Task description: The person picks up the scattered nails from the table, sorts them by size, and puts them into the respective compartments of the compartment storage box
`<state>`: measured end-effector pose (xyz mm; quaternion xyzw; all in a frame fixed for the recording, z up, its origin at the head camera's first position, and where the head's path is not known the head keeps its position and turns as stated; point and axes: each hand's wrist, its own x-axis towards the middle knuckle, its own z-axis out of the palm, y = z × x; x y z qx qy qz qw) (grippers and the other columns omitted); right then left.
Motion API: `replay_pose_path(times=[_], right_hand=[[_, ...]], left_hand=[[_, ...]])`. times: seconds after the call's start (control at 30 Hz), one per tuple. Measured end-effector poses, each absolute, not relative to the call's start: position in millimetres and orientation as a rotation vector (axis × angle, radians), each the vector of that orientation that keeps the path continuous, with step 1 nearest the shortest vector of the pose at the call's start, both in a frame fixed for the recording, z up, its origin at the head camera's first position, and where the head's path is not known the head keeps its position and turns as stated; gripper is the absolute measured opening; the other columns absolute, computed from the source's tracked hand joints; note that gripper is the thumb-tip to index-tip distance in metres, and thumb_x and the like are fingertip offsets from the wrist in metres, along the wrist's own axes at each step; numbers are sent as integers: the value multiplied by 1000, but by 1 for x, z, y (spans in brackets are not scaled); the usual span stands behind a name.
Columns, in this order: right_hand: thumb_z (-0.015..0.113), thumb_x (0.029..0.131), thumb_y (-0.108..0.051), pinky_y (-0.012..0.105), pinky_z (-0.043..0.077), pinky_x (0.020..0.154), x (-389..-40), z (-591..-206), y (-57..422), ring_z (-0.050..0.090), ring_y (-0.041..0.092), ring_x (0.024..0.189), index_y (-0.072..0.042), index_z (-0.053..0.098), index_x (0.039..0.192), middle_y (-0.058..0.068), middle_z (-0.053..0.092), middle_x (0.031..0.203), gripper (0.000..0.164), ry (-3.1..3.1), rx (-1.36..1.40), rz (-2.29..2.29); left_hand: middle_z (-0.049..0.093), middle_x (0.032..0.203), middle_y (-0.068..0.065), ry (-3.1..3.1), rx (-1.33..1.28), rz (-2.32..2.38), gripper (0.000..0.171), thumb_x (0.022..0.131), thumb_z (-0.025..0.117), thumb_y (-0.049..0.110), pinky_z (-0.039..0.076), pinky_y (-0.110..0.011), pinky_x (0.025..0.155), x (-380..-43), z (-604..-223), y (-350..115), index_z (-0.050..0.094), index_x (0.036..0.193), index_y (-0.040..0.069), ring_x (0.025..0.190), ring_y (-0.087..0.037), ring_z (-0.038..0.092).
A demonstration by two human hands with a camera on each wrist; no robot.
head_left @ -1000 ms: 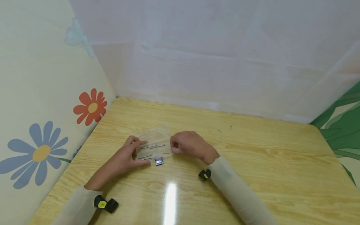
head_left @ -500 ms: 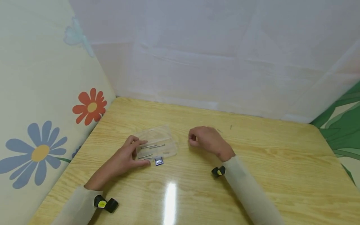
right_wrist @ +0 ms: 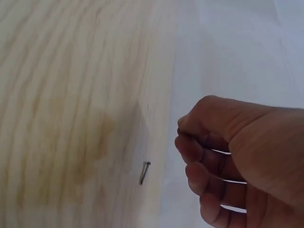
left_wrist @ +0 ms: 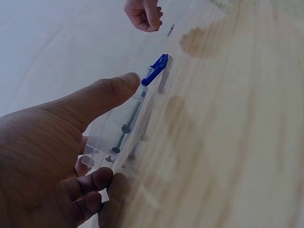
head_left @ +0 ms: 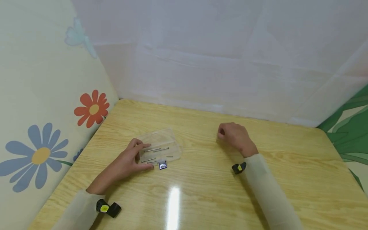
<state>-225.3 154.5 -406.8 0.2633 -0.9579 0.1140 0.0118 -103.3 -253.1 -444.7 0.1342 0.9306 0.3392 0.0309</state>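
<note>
A flat clear plastic box (head_left: 158, 137) with a blue latch (left_wrist: 156, 71) lies on the table, several metal nails (head_left: 160, 149) showing inside it. My left hand (head_left: 126, 163) holds its left side, thumb along the near edge and fingers at the opposite side. To the right, my right hand (head_left: 234, 135) is over the back part of the table. Its fingers are curled, with the thumb tip against the index finger and nothing visible between them. A small loose nail (right_wrist: 145, 173) lies on the wood beside that hand; in the head view the hand covers that spot.
The wooden table (head_left: 195, 198) meets a pale hanging cloth (head_left: 218, 73) at the back. A flower-printed panel (head_left: 34, 95) borders it on the left, and green leaf print (head_left: 350, 127) shows at the right.
My right hand has moved from beside the box to the right and back, now covering the loose nails seen there earlier. The left hand and the box have stayed in place.
</note>
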Motion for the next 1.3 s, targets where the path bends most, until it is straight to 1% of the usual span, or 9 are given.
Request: replay_pose_path(times=[0.17,0.37,0.73,0.97,1.1,1.3], right_hand=[[65,99,-16,46,53,70,-233,-403,167,65,23,80,-9,74,97,4,71,92,11,-3022,764,304],[65,101,-17,47,54,74,-240,-400,173,67,24,84,-7,75,102,6,71,96,14,-3080,732,278],[65,98,-14,46,55,77,-250,-407,171,68,27,87,-5,75,101,9,73,98,14,-3091,776,291],[65,99,-16,46,55,79,-252,-410,168,68,27,91,-7,76,105,9,73,103,16,-3177,739,267],[64,98,-15,44,54,75,-252,-409,167,66,24,85,-6,76,104,8,72,100,16,-3193,720,258],[63,93,-10,41,52,69,-250,-409,168,62,20,75,-5,76,101,7,71,94,17,-3190,718,268]], left_hand=[[39,115,-8,2869,414,1059,80,80,90,39,42,-31,70,-103,-445,-253,58,142,1,86,-19,45],[39,115,-8,2863,404,1067,80,80,90,39,42,-31,70,-102,-445,-253,58,143,1,86,-19,45],[39,116,-7,2872,392,1029,80,80,90,40,42,-32,71,-103,-443,-254,58,143,3,87,-19,46],[39,116,-7,2866,402,1037,80,80,90,41,42,-31,70,-103,-442,-255,58,143,3,87,-19,45],[39,116,-8,2861,409,1060,80,81,90,40,42,-31,70,-103,-442,-256,58,143,2,86,-19,45],[39,116,-8,2858,406,1063,79,81,90,39,42,-30,70,-102,-441,-257,58,143,2,86,-19,45]])
